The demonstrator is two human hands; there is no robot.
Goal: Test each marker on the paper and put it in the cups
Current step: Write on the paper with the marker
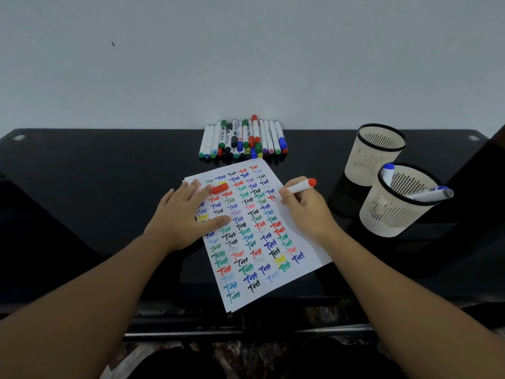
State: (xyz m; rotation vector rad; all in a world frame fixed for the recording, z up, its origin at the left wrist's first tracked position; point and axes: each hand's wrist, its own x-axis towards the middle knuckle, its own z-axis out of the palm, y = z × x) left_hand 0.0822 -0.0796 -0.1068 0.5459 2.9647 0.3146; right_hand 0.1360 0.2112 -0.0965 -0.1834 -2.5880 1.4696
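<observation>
The paper (257, 236) is lying tilted on the black tabletop (82, 187), w/ its near corner at the front edge. It is carrying rows of the handwritten word "Test" in red, green, blue, black, purple and yellow; some faint ones are too pale to read.

The left hand (185, 214) is pressing flat on the paper's left side, fingers straight and spread. A red cap (220, 188) is sitting at its fingertips; whether the fingers are pinching it or it is just lying on the sheet, can't tell.

The right hand (306, 209) is gripping a red marker (299, 186) in a writing hold, fingers curled round the white barrel, red end pointing up-right. The tip is hidden by the fingers, near a partly written red word at the paper's right edge.

To the right, two cream mesh cups w/ black rims are standing close together. The nearer cup (393, 214) is holding a few markers, incl. blue-capped ones leaning over the rim. The farther cup (374, 154) is showing nothing inside.

Beyond the paper, a row of markers (243, 139) is lying side by side against the wall (246, 50), caps toward the person. Labels are there on the barrels but too small to read.
</observation>
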